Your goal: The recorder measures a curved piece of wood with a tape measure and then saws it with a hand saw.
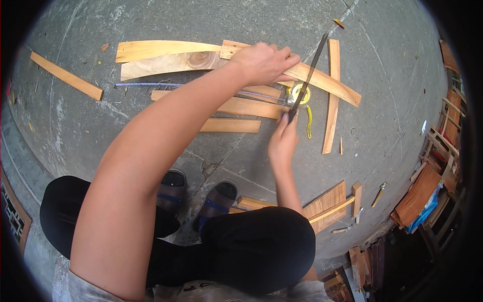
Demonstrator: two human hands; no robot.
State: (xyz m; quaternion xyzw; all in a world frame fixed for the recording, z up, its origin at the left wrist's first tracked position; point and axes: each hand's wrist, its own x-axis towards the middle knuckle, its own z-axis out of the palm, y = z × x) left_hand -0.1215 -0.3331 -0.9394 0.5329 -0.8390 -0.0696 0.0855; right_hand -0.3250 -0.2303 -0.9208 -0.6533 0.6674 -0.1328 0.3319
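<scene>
My left hand grips a light wooden slat from above, its fingers bent over the far edge. In my right hand is a long dark saw, seen almost edge-on. Its narrow blade crosses over the slat just right of my left hand; whether the teeth touch the wood I cannot tell. Beneath the saw lies a yellow tape measure, partly hidden by the blade. A second slat runs under the right end of the gripped one.
Several boards, including a knotted plank, lie on the concrete floor to the left, beside a thin bluish rod. A lone slat is at far left. Near my right knee are wood offcuts and a hammer. Stacked timber lines the right edge.
</scene>
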